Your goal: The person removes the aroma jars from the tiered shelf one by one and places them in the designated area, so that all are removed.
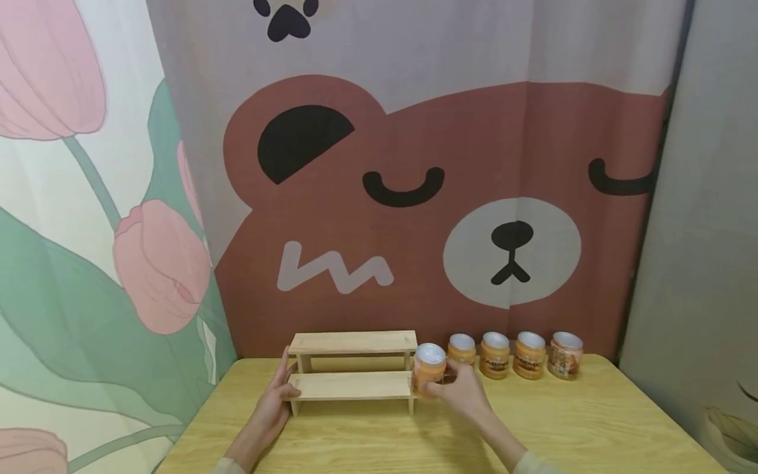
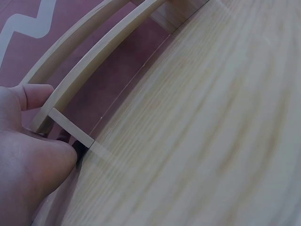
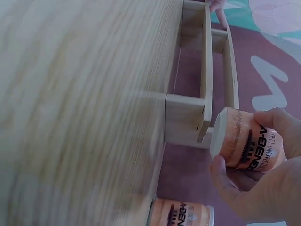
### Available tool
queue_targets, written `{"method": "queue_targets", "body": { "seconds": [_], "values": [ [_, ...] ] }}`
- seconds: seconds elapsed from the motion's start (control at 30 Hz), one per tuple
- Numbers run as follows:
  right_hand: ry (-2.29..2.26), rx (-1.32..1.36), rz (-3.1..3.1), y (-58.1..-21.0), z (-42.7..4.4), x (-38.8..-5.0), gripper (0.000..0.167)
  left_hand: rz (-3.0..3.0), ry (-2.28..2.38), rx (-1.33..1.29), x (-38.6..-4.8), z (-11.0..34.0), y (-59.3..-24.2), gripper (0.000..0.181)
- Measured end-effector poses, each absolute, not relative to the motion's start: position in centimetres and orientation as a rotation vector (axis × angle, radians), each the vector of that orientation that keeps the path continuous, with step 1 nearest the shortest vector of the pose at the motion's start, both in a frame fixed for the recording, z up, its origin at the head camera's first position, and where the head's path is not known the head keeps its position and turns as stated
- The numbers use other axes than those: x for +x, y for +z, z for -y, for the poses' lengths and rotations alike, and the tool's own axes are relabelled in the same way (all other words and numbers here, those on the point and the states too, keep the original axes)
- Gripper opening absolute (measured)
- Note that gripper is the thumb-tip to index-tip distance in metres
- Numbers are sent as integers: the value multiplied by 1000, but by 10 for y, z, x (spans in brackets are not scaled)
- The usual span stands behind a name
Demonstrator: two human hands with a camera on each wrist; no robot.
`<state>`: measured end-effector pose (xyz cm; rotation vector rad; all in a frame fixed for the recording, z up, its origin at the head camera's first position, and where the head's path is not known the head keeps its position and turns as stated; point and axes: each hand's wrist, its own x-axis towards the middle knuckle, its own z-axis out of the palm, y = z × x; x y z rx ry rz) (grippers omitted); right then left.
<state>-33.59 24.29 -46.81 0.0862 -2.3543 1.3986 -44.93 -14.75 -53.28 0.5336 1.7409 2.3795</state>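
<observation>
A two-step wooden rack (image 1: 355, 386) stands on the table. At its left end my left hand (image 1: 274, 403) grips the lower step, thumb on the top surface; the other fingers are partly hidden in the left wrist view. My right hand (image 1: 466, 396) holds an orange printed jar (image 1: 429, 374) with a white top, just beside the rack's right end. In the right wrist view, thumb and fingers curl round this jar (image 3: 249, 141), and its pale base hangs clear of the table. Both steps of the rack are bare.
Several like jars, among them one orange jar (image 1: 495, 359), stand in a row at the back right of the wooden table (image 1: 568, 421). The nearest of them is partly behind my right hand. A curtain with a bear print (image 1: 414, 263) hangs behind the table.
</observation>
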Motion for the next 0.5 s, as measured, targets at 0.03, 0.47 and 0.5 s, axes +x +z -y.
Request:
{"method": "queue_targets", "body": {
  "seconds": [0.03,0.47,0.5],
  "values": [
    [1392,82,2349,-468,-245,-337,41,-1740,2380,530,-449,148,-533,104],
    [1329,-24,2347,-477,-265,-344,42,-1705,2391,524,-450,147,-533,105],
    [1327,-19,2345,-478,-266,-344,42,-1708,2390,524,-450,147,-533,105]
  ]
}}
